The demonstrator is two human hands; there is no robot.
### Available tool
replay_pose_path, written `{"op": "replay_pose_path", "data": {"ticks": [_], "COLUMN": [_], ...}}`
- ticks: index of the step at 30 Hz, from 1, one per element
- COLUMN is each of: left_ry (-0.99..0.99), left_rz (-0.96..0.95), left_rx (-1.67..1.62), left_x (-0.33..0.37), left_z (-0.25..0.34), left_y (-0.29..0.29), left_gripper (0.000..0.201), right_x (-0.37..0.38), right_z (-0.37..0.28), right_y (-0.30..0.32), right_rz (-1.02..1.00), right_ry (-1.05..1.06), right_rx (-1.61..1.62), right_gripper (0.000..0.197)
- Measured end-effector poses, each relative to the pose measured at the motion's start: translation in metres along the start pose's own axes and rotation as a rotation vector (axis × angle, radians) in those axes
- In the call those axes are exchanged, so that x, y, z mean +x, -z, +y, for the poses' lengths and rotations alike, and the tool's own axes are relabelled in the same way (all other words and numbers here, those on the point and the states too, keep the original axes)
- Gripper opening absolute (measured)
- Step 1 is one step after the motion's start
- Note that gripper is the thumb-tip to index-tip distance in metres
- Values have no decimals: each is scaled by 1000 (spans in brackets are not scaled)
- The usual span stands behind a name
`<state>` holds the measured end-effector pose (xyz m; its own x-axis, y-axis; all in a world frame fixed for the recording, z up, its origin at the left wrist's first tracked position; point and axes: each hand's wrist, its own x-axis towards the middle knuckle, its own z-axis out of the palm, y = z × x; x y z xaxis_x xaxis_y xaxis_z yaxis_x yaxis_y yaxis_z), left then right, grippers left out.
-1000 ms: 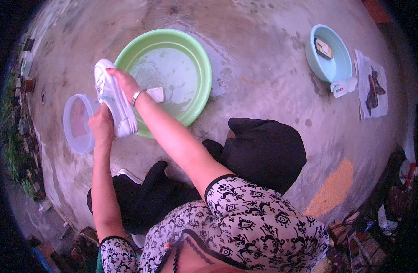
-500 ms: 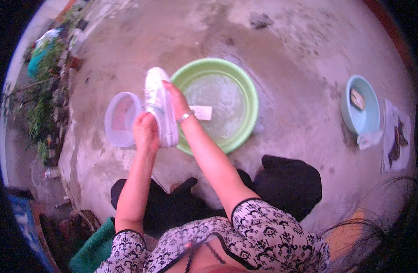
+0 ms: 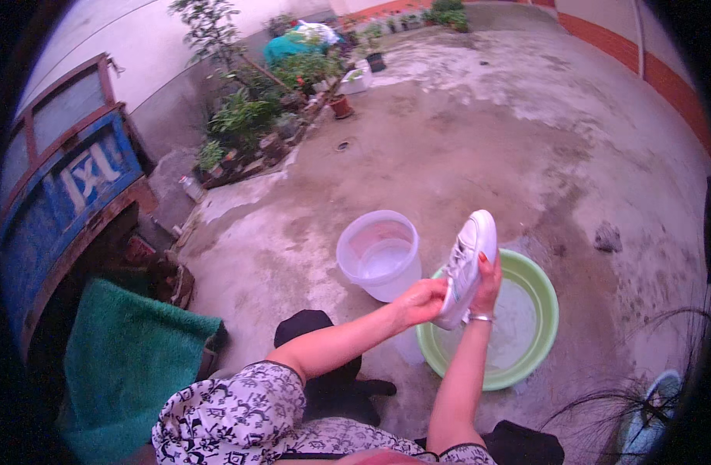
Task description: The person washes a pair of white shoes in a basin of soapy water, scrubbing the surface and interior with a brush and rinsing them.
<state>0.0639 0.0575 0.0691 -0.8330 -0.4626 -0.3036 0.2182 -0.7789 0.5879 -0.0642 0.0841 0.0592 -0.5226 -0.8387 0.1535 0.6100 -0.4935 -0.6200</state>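
A white lace-up sneaker (image 3: 465, 260) is held up in both hands, its toe pointing away and its heel toward me. My left hand (image 3: 422, 302) closes on the heel end. From the other side, my right hand (image 3: 488, 285), with a silver band at its wrist, grips the shoe along its sole, thumb at the edge. Beneath them stands a round light-green basin (image 3: 551, 325) with water in it, partly covered by the shoe and my right arm. Just left of the shoe is a translucent white bucket (image 3: 406, 283).
Potted plants and a planted bed (image 3: 243, 116) line the far left wall. A blue-panelled metal gate or vehicle side (image 3: 84, 178) stands at left, with a green towel-like cloth (image 3: 139, 353) below it. A stone (image 3: 607, 237) lies right; a light-blue basin (image 3: 657, 407) is at lower right.
My view has swung up and left, bringing the plants and blue panel in and shifting the basins rightward. Both hands still hold the sneaker. The white block in the green basin is now hidden.
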Motion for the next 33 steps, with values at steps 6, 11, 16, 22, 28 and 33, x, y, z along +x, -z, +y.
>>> {"op": "replay_pose_path", "data": {"ticks": [6,11,16,22,28,33], "left_ry": [6,2,-6,42,-154,-275], "left_rz": [-131,38,38,-369,-87,-196], "left_rx": [-222,-257,-192,-353,216,1532], "left_x": [13,25,34,34,19,16], "left_z": [4,-2,-9,-7,-1,24], "left_y": [-11,-11,-9,3,-41,-42], "left_gripper": [28,32,34,31,38,33], "right_x": [-1,-7,-11,-7,4,6], "right_z": [-59,-68,-75,-66,-32,-21], "right_y": [-37,-47,-48,-17,21,11], "right_rz": [-258,-315,-328,-23,136,135], "right_ry": [300,433,415,163,-95,-334], "right_rx": [-533,-990,-1007,-298,373,463], "right_gripper": [62,60,59,59,45,45]}}
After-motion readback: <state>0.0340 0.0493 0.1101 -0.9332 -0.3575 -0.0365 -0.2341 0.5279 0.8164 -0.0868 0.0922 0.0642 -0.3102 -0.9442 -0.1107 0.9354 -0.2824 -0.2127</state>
